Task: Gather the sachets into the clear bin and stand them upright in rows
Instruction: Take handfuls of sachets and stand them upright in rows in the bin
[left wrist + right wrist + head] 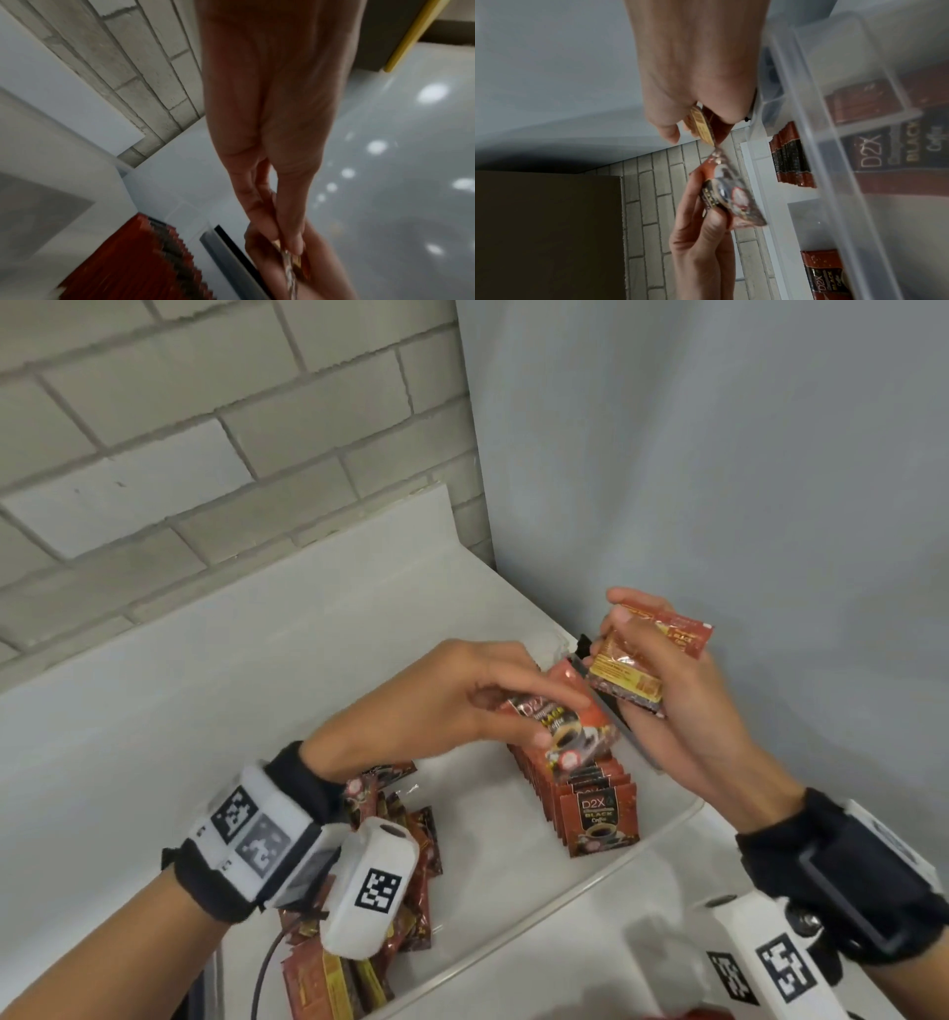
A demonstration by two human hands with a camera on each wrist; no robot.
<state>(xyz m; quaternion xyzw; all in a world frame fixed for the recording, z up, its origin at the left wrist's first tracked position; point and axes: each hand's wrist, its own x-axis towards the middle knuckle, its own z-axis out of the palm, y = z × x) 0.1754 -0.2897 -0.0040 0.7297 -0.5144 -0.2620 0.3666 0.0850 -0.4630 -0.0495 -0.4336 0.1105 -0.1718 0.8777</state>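
The left hand pinches one sachet just above the standing row in the clear bin, probably to slot it in upright. The right hand grips a small stack of sachets beside the row, ready for feeding. Loose sachets lie left of the row. Only the right wrist view shows the bin's translucent wall.

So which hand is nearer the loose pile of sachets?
Left. The left hand is just beyond the loose pile, pinching a sachet. The right hand is farther right, gripping more.

one clear bin, two hands, perhaps thirty sachets
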